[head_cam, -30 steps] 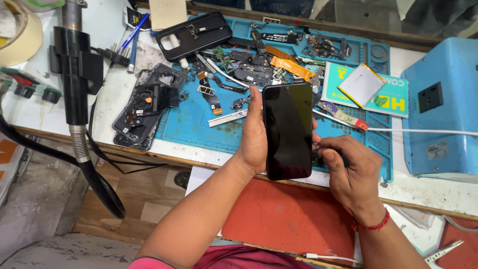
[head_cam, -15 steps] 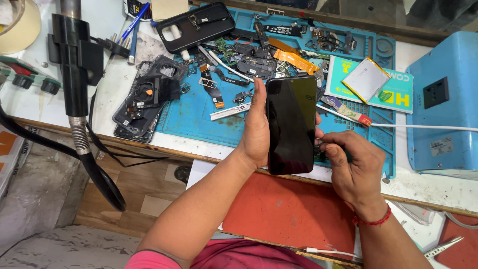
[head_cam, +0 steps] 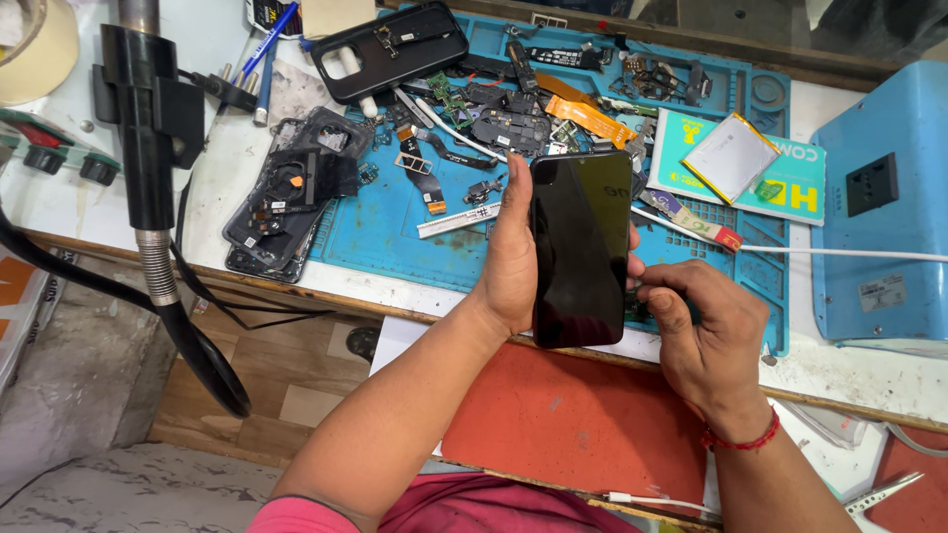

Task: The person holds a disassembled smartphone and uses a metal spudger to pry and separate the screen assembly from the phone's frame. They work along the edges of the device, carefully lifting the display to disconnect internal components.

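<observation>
Smartphone (head_cam: 581, 247): black, dark glossy screen facing up, held upright in the air just above the near edge of the blue work mat (head_cam: 375, 222). The left hand (head_cam: 509, 262) grips it along its left edge, thumb up beside the upper left corner and fingertips wrapping round to show on the right edge. The right hand (head_cam: 706, 331) sits at the phone's lower right edge with its fingers curled and drawn together against that side; whether they pinch a small tool or part cannot be told. A red thread circles the right wrist.

On the mat behind the phone lie loose circuit boards, an orange flex cable (head_cam: 590, 118) and other small parts. A black phone case (head_cam: 390, 49) lies at the mat's far left corner, and a stripped phone frame (head_cam: 286, 197) lies across its left border. A flat silver battery (head_cam: 731, 158) rests on a teal card right of the phone. A light blue box (head_cam: 884, 197) stands at the far right of the bench. A black hot-air handle (head_cam: 148, 118) with a ribbed hose sits at the left. A red pad (head_cam: 573, 424) lies below the hands.
</observation>
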